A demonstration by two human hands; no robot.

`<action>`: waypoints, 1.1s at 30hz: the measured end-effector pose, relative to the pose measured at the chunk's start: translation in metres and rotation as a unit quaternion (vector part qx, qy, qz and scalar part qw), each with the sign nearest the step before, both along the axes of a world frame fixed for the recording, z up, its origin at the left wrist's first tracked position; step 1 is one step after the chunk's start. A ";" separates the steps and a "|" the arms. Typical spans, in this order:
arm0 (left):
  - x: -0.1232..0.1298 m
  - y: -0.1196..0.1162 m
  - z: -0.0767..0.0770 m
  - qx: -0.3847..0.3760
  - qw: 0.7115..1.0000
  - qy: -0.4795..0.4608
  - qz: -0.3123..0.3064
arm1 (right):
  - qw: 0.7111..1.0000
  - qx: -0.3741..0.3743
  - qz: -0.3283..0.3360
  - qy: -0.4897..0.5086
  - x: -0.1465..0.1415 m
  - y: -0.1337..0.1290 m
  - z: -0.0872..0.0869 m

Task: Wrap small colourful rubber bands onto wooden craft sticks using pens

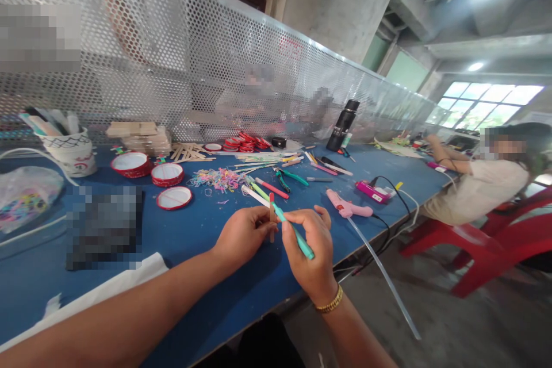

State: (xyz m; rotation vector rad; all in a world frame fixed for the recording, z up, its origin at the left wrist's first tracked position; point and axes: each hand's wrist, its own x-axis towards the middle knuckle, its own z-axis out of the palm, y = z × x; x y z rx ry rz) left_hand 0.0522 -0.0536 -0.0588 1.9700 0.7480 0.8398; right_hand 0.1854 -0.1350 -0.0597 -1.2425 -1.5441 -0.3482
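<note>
Near the front of the blue table, my left hand (pixel 242 234) pinches a wooden craft stick (pixel 271 217) upright; its top end is coloured red. My right hand (pixel 311 241) grips a teal marker (pixel 303 241) like a pen, its upper end meeting the stick. Just beyond my hands lie a red marker (pixel 273 187) and a green-and-white marker (pixel 259 191). Further back rest teal-handled pliers (pixel 293 177) and a tangle of coloured rubber bands (pixel 219 179).
A pink glue gun (pixel 347 207) with a long glue stick lies at the table's right edge. Round red-rimmed pieces (pixel 173 198), loose wooden sticks (pixel 190 152) and a pen cup (pixel 69 152) stand left. A black bottle (pixel 344 125) is by the perforated screen; another person (pixel 483 184) sits right.
</note>
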 end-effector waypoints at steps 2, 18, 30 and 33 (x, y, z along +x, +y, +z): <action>0.000 0.000 0.000 -0.003 1.000 0.000 -0.003 | 1.000 0.006 -0.010 0.007 0.000 0.000 -0.001; -0.001 0.000 0.002 0.004 1.000 0.005 0.001 | 1.000 0.009 -0.015 -0.002 0.000 0.000 0.000; -0.001 -0.002 0.002 0.015 1.000 0.011 0.010 | 1.000 0.003 -0.003 -0.014 -0.002 -0.002 0.002; -0.001 -0.001 0.001 0.010 1.000 0.009 0.004 | 1.000 0.009 -0.020 -0.005 -0.001 -0.001 0.000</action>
